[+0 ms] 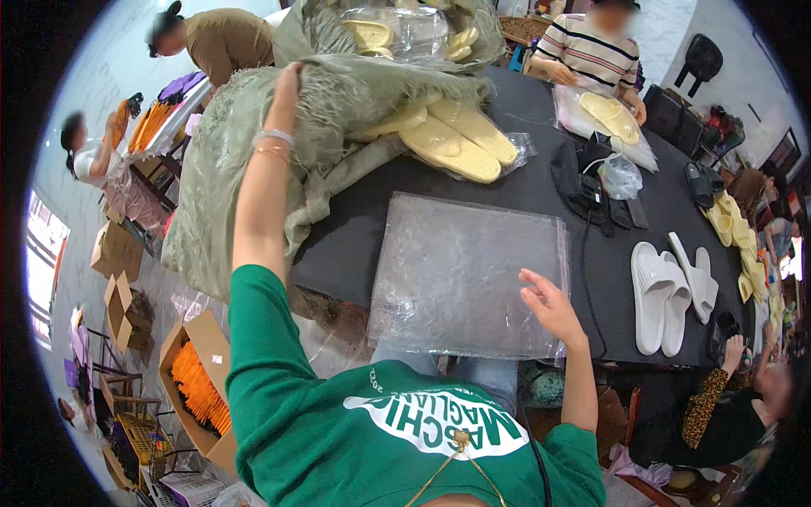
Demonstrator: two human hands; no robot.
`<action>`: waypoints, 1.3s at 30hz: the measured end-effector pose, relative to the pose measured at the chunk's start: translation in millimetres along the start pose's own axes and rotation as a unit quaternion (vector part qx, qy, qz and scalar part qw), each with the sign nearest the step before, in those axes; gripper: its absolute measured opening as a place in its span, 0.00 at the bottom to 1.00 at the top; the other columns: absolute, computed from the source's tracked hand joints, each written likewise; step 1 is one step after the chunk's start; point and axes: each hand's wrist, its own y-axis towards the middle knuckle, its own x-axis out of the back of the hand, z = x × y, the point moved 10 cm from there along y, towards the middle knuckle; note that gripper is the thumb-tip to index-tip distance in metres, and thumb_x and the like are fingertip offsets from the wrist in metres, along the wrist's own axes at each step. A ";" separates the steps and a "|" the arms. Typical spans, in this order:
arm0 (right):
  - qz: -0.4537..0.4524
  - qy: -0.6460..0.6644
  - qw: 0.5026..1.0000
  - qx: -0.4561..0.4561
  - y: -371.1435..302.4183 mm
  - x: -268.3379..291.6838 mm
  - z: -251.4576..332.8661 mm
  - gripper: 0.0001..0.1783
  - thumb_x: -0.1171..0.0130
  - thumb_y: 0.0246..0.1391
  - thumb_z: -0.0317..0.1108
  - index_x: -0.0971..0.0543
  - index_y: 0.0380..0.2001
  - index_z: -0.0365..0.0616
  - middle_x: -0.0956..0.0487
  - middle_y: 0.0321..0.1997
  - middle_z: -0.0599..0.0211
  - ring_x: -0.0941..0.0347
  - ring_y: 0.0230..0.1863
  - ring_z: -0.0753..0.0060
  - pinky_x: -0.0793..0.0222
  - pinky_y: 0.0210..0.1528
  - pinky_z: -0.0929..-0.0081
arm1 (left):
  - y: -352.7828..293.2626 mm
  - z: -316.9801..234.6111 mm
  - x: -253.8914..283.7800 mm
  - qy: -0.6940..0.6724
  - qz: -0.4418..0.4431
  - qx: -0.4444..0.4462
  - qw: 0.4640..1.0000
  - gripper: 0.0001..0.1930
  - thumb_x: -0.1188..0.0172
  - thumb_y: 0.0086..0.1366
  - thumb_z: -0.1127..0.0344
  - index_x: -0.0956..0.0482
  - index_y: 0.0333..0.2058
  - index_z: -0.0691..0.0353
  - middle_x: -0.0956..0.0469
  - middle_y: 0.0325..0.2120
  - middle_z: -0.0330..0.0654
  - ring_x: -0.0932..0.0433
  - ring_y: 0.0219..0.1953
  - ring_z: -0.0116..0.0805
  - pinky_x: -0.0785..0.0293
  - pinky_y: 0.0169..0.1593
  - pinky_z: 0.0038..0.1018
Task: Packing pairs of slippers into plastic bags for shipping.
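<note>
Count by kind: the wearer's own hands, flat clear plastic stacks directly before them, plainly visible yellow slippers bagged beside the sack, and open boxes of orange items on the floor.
Hands: 2 (left hand, right hand)
Clear plastic stack: 1
Yellow slippers: 2
Open box of orange items: 1
Total: 6

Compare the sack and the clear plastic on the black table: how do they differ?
The sack is grey-green; the clear plastic is see-through. The sack is bulky and crumpled, the clear plastic flat and roughly rectangular. The sack is larger than the clear plastic. Both lie on the black table.
</note>
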 end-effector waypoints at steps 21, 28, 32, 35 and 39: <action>-0.239 -0.158 0.945 0.160 35.9 15.8 -31.9 0.08 0.48 0.53 0.26 0.21 0.36 0.42 0.21 0.40 0.61 0.26 0.45 0.57 0.32 0.48 0.66 | -246.5 130.0 -322.5 0.708 0.155 -0.402 0.560 0.44 0.33 0.48 0.57 0.44 0.63 0.53 0.43 0.58 0.50 0.48 0.63 0.58 0.38 0.54 0.56; -0.223 -0.162 0.942 0.194 35.2 9.5 -26.4 0.08 0.48 0.52 0.26 0.21 0.34 0.41 0.21 0.40 0.61 0.26 0.44 0.57 0.32 0.48 0.66 | -210.6 119.4 -348.1 0.700 0.076 -0.527 0.475 0.26 0.40 0.53 0.61 0.32 0.52 0.56 0.28 0.43 0.46 0.28 0.48 0.46 0.33 0.51 0.48; -0.220 -0.142 0.949 0.178 38.3 13.2 -27.2 0.08 0.48 0.52 0.26 0.21 0.34 0.40 0.21 0.40 0.61 0.26 0.44 0.56 0.31 0.47 0.67 | -197.5 33.3 -381.9 0.609 0.011 -0.553 0.568 0.05 0.47 0.56 0.64 0.28 0.31 0.55 0.23 0.22 0.40 0.22 0.28 0.37 0.31 0.40 0.38; -0.223 -0.140 0.951 0.165 40.0 18.1 -34.8 0.08 0.48 0.52 0.26 0.21 0.33 0.40 0.21 0.39 0.60 0.26 0.43 0.55 0.31 0.46 0.67 | -186.9 -9.7 -409.3 0.569 -0.024 -0.441 0.694 0.11 0.44 0.57 0.57 0.24 0.27 0.59 0.21 0.22 0.44 0.20 0.27 0.43 0.29 0.31 0.39; -0.234 -0.156 0.946 0.160 37.6 19.9 -41.7 0.08 0.47 0.53 0.26 0.21 0.34 0.41 0.22 0.40 0.60 0.27 0.43 0.55 0.31 0.47 0.67 | -180.0 -6.6 -426.2 0.398 -0.009 -0.204 0.894 0.16 0.45 0.55 0.55 0.20 0.28 0.64 0.20 0.27 0.54 0.20 0.35 0.50 0.25 0.34 0.40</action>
